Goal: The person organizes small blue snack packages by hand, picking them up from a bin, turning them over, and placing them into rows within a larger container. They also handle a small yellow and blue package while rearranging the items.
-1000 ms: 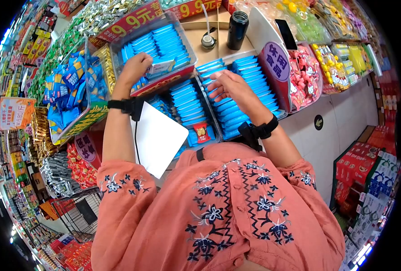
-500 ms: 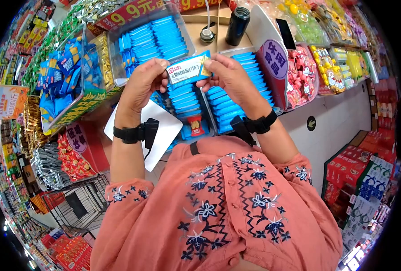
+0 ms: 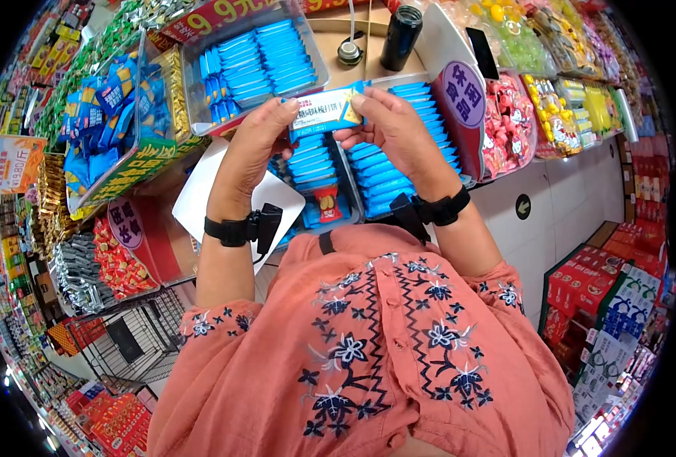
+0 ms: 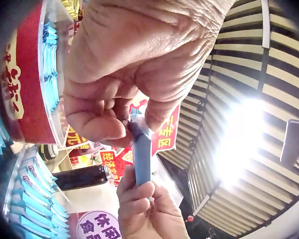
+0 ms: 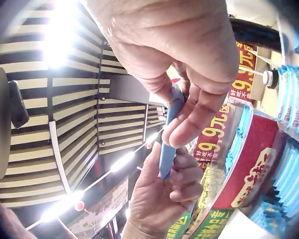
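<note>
Between both hands, a blue-and-white biscuit packet is held up with its printed face toward the head camera. The left hand pinches its left end between thumb and fingers. At the other end, the right hand pinches the right corner, thumb on the front. Seen edge-on in the left wrist view, the packet is a thin blue slab with fingers at both ends. Below the hands lie rows of similar blue packets in bins. A red packet sits among them.
A clear bin of blue packets stands behind the left hand. A dark bottle stands at the back. A white sheet lies under the left forearm. Left is a bin of blue-yellow packets; a shopping cart stands lower left.
The left hand has come from the rear bin with a packet, and the right hand has taken its other end. Since half a second ago, both hands have shifted slightly right with it.
</note>
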The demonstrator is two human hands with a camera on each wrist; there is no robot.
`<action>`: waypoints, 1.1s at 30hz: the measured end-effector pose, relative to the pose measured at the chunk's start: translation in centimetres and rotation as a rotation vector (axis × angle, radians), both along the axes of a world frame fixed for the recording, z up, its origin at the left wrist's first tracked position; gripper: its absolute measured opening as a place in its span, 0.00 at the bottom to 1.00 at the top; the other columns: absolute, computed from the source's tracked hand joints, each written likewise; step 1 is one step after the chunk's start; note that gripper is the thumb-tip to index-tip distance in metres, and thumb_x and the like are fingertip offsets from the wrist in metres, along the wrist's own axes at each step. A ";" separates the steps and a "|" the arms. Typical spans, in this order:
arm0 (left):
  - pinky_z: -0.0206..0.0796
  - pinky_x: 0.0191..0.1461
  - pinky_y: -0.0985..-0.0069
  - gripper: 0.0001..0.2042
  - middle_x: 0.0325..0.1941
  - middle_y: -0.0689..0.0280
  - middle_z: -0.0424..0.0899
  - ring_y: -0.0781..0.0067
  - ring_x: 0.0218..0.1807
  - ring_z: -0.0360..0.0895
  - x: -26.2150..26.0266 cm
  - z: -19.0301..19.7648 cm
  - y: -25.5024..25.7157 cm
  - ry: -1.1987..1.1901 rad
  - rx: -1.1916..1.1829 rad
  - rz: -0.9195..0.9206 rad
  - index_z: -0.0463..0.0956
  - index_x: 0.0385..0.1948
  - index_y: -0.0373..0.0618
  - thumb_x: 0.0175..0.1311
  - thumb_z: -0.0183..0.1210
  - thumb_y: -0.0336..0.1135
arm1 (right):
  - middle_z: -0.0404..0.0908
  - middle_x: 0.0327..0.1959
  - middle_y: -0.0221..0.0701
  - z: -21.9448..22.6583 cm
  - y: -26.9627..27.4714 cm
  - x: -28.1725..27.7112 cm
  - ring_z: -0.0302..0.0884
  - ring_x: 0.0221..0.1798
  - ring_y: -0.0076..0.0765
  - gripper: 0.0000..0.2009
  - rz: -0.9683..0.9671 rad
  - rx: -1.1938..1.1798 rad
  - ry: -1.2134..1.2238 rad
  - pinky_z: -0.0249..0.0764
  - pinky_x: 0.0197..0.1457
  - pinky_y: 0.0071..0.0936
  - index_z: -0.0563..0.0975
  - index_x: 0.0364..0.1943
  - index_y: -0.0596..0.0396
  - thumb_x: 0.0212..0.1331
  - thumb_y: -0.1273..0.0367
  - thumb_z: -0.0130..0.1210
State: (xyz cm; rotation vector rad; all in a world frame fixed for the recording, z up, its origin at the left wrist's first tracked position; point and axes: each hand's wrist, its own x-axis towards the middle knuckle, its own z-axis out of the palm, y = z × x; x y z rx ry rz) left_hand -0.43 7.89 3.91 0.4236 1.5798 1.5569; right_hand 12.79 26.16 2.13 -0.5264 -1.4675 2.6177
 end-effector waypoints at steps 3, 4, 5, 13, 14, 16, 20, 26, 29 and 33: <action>0.62 0.27 0.85 0.17 0.29 0.74 0.76 0.85 0.28 0.71 -0.1 -0.4 0.1 -0.006 -0.003 -0.016 0.76 0.41 0.48 0.71 0.55 0.53 | 0.82 0.40 0.37 -0.1 0.1 0.2 0.86 0.38 0.32 0.15 0.007 -0.002 0.004 0.83 0.39 0.23 0.74 0.47 0.62 0.72 0.62 0.51; 0.62 0.27 0.86 0.17 0.29 0.74 0.76 0.85 0.29 0.71 -0.2 -0.5 0.1 -0.013 0.001 -0.020 0.76 0.41 0.47 0.71 0.55 0.52 | 0.82 0.41 0.37 -0.2 0.2 0.3 0.86 0.38 0.32 0.15 0.007 -0.003 0.006 0.83 0.39 0.23 0.74 0.48 0.62 0.72 0.62 0.51; 0.62 0.28 0.86 0.16 0.29 0.75 0.76 0.86 0.29 0.71 -0.2 -0.6 0.1 -0.021 0.004 -0.025 0.76 0.42 0.47 0.71 0.55 0.51 | 0.82 0.41 0.37 -0.2 0.2 0.4 0.86 0.38 0.32 0.15 0.008 -0.006 0.007 0.83 0.39 0.23 0.74 0.48 0.62 0.72 0.62 0.51; 0.63 0.30 0.86 0.15 0.31 0.75 0.75 0.86 0.31 0.70 -0.3 -1.4 2.4 0.152 -0.025 -0.098 0.76 0.44 0.46 0.72 0.55 0.49 | 0.82 0.40 0.34 -0.6 2.2 1.4 0.82 0.38 0.26 0.14 -0.005 0.229 -0.032 0.81 0.37 0.22 0.76 0.48 0.60 0.66 0.63 0.57; 0.63 0.31 0.85 0.15 0.32 0.74 0.75 0.85 0.33 0.71 -0.1 -1.6 3.2 0.189 -0.012 -0.092 0.76 0.46 0.46 0.72 0.55 0.48 | 0.82 0.40 0.33 -0.5 3.0 1.5 0.81 0.38 0.25 0.14 -0.007 0.326 -0.045 0.80 0.37 0.22 0.77 0.47 0.59 0.65 0.63 0.58; 0.66 0.37 0.83 0.17 0.38 0.70 0.78 0.82 0.38 0.73 -0.4 -2.2 4.5 0.246 0.023 -0.069 0.75 0.51 0.44 0.72 0.55 0.47 | 0.82 0.40 0.31 -1.5 4.9 1.9 0.80 0.39 0.24 0.14 -0.147 0.318 -0.032 0.78 0.36 0.22 0.78 0.47 0.58 0.62 0.63 0.59; 0.67 0.40 0.82 0.18 0.45 0.67 0.81 0.80 0.42 0.75 -1.1 -2.7 5.1 0.248 -0.022 -0.003 0.75 0.52 0.43 0.71 0.56 0.48 | 0.82 0.40 0.30 -4.1 9.1 3.8 0.80 0.39 0.24 0.14 -0.473 0.297 -0.085 0.77 0.36 0.22 0.77 0.47 0.58 0.61 0.66 0.60; 0.66 0.41 0.83 0.19 0.45 0.67 0.80 0.80 0.43 0.75 -0.8 -4.4 3.6 0.225 -0.128 -0.011 0.75 0.52 0.43 0.70 0.57 0.49 | 0.80 0.34 0.35 -12.3 10.4 3.9 0.81 0.34 0.30 0.16 -0.594 0.522 -0.308 0.80 0.33 0.29 0.76 0.44 0.61 0.56 0.66 0.64; 0.67 0.42 0.82 0.19 0.45 0.67 0.80 0.79 0.43 0.76 -0.5 -4.7 2.8 0.208 -0.163 -0.004 0.76 0.51 0.43 0.70 0.57 0.48 | 0.80 0.33 0.46 -14.7 9.0 3.3 0.78 0.38 0.55 0.14 -0.588 1.185 -0.406 0.74 0.42 0.45 0.75 0.37 0.61 0.51 0.66 0.64; 0.67 0.42 0.81 0.20 0.45 0.66 0.80 0.78 0.43 0.76 -0.6 -4.8 2.2 0.212 -0.184 -0.008 0.76 0.52 0.42 0.70 0.57 0.48 | 0.80 0.35 0.47 -16.7 8.1 2.4 0.78 0.41 0.58 0.14 -0.526 1.310 -0.487 0.75 0.43 0.48 0.74 0.40 0.59 0.52 0.67 0.62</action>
